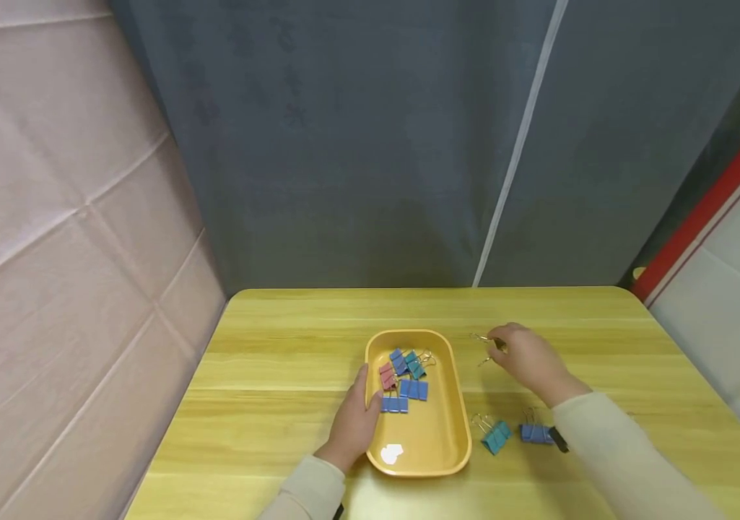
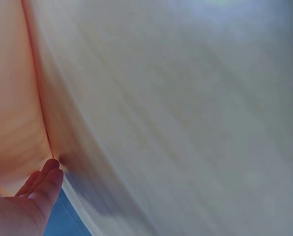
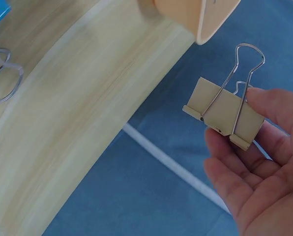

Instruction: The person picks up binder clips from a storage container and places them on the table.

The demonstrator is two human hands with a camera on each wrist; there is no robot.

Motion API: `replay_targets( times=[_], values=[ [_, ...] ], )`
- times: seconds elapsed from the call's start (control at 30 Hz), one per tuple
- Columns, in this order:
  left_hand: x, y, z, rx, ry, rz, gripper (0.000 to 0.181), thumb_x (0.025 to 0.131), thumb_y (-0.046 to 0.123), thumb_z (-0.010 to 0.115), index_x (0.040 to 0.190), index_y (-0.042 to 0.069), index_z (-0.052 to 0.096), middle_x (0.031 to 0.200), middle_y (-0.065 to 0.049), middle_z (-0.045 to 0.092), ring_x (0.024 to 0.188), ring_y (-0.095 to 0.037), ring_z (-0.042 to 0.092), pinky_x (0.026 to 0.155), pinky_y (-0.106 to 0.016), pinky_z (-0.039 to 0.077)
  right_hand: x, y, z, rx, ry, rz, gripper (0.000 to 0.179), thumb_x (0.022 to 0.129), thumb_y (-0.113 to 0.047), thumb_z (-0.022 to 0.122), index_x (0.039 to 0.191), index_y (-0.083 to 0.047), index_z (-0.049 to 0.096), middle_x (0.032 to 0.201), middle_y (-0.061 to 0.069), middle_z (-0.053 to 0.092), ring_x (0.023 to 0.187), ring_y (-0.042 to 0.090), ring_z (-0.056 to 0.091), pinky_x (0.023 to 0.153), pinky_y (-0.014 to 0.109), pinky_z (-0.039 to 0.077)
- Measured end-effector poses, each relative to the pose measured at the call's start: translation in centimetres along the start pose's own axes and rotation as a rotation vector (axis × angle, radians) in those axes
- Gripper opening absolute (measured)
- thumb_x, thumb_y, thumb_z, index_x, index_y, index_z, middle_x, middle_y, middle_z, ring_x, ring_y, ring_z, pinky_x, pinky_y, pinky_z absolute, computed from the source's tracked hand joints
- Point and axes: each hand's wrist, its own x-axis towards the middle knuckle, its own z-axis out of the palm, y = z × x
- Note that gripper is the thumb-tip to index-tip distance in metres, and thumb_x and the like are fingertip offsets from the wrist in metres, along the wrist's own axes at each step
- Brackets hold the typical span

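Observation:
My left hand (image 1: 350, 426) grips the left wall of a yellow-orange tray (image 1: 434, 448), thumb over the rim and fingers along the outside. In the left wrist view, fingertips (image 2: 50, 172) rest against the tray's outer side. Inside the tray lie several binder clips: blue clips (image 1: 414, 390), a pink clip (image 1: 387, 375) and a teal clip (image 1: 416, 365). To the right of the tray, my right hand (image 1: 528, 361) is raised and pinches a yellow binder clip (image 3: 222, 105) between thumb and fingers, its wire handles spread apart.
On the table (image 1: 266, 419), a teal binder clip (image 1: 496, 438) lies just right of the tray. Beside it is a blue clip (image 1: 536, 433), partly covered by the right wrist. A dark curtain (image 1: 344, 144) hangs behind the table's far edge.

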Motion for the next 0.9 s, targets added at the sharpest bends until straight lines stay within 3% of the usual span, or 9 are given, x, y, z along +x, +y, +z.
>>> replay_targets(
  times=[0.53,0.9],
  values=[
    [-0.1,-0.1,-0.5,0.004,-0.009,0.0,0.061,0.102,0.028,0.045,0.154,0.006,0.02,0.154,-0.019,0.032,0.138,-0.041,0.033,0.114,-0.055,0.027,-2.9,4.2,-1.7,0.024,-0.014,0.151,0.036,0.091,-0.016,0.064,0.119,0.008,0.062,0.121,0.031,0.058,0.101,0.046,0.06,0.081,0.057,0.051],
    [0.0,-0.8,-1.0,0.01,0.002,-0.032,0.061,0.102,0.029,0.046,0.154,0.009,0.02,0.153,-0.019,0.033,0.137,-0.042,0.034,0.113,-0.056,0.028,-4.5,6.3,-2.4,0.043,-0.024,0.216,0.039,0.092,-0.017,0.062,0.122,0.008,0.059,0.122,0.034,0.057,0.101,0.049,0.058,0.078,0.059,0.05]
  ],
)
